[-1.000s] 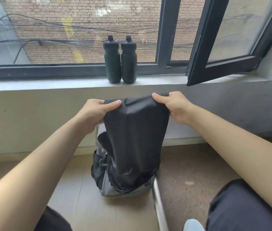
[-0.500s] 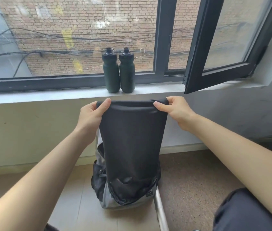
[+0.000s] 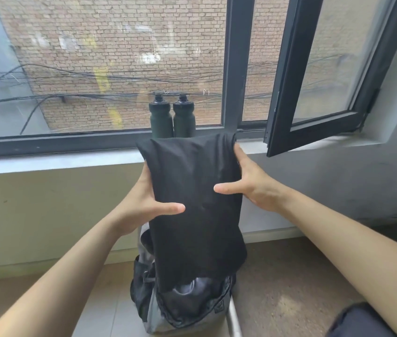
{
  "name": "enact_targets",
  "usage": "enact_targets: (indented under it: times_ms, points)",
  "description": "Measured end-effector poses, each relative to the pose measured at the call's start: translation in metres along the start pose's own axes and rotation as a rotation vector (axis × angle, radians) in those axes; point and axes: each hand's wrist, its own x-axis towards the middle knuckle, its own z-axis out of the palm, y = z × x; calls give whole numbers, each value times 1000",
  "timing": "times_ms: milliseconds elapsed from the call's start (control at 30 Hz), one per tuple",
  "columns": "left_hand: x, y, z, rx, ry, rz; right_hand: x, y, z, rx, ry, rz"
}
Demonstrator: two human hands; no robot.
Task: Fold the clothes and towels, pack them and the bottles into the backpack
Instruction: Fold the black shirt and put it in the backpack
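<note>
A folded black garment (image 3: 192, 205) hangs upright in front of me, above the open grey-and-black backpack (image 3: 187, 310) on the floor. My left hand (image 3: 149, 205) holds its left side, thumb across the front and fingers behind. My right hand (image 3: 248, 186) holds the right side the same way. The garment's lower edge reaches the backpack's mouth. Two dark green bottles (image 3: 172, 117) stand side by side on the windowsill, their lower parts hidden by the garment.
The grey windowsill (image 3: 59, 161) runs across the wall below the window. An open black window sash (image 3: 319, 76) juts into the room at the right. A metal bar (image 3: 235, 319) lies on the floor beside the backpack. My dark-clothed knee (image 3: 362, 322) is at bottom right.
Both hands have slid from the garment's top corners down to its sides, thumbs now across the front. The garment sits higher in view and covers the bottles' bases.
</note>
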Motion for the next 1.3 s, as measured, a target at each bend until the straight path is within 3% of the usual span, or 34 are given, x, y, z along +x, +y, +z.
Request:
enact_targets:
  times_ms: [167,367,467,533,633,800,900,1067,1200,1300]
  points:
    - [1,-2,3,-142,81,-157,-1,13,4,13,-104,168]
    - [5,-12,3,-354,318,-435,5,22,13,304,135,305]
    - [7,-7,3,-499,359,-440,6,22,6,380,18,290]
    - [6,-6,-2,-517,359,-421,2,16,3,335,-98,253]
    - [2,-4,-10,-479,189,-357,-8,7,4,152,-217,180]
    - [1,-3,-9,-432,242,-380,-11,5,11,-293,-236,24]
    - [2,-1,-7,-467,284,-386,-10,7,20,-352,-144,-11]
    - [-1,4,-12,-416,181,-337,-6,9,19,-167,62,-71]
    - [-4,1,-12,-276,56,-325,-2,7,13,216,122,90]
    - [-3,1,-9,-227,26,-322,3,5,10,342,177,191]
